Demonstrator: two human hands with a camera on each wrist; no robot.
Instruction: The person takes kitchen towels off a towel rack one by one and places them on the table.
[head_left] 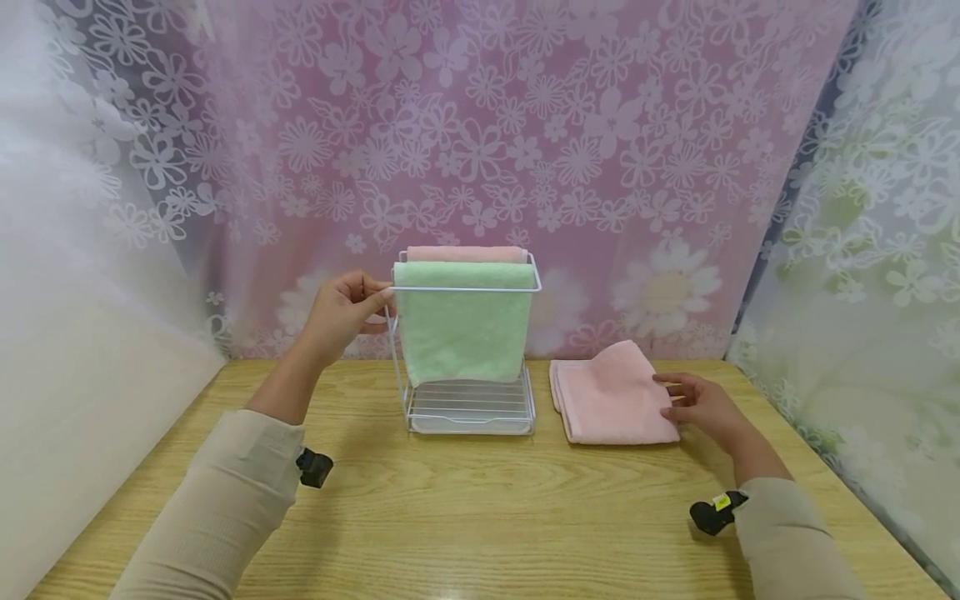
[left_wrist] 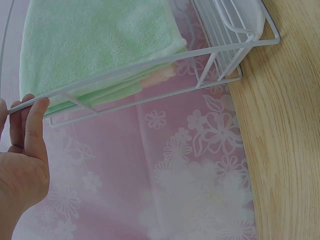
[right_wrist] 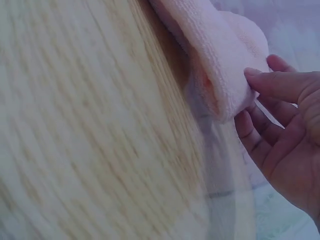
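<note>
A white wire rack [head_left: 465, 290] stands upright on the table, with a folded green towel [head_left: 465, 325] hung over its upper part and a pink towel [head_left: 465, 253] behind that. At the rack's upper left side, my left hand [head_left: 345, 310] pinches the wire frame; the left wrist view has the fingers [left_wrist: 35, 125] curled round the same wire [left_wrist: 125, 70]. Right of the rack lies a folded pink towel [head_left: 611, 400], one back corner raised. My right hand [head_left: 705, 408] holds its right edge, thumb on the near face and fingers behind the cloth [right_wrist: 225, 60].
A white tray [head_left: 472, 425] sits under the wire grid at the rack's base. The wooden table [head_left: 480, 508] reaches back to a pink flowered curtain [head_left: 480, 125]. Pale sheets hang at the left [head_left: 97, 292] and right [head_left: 870, 292].
</note>
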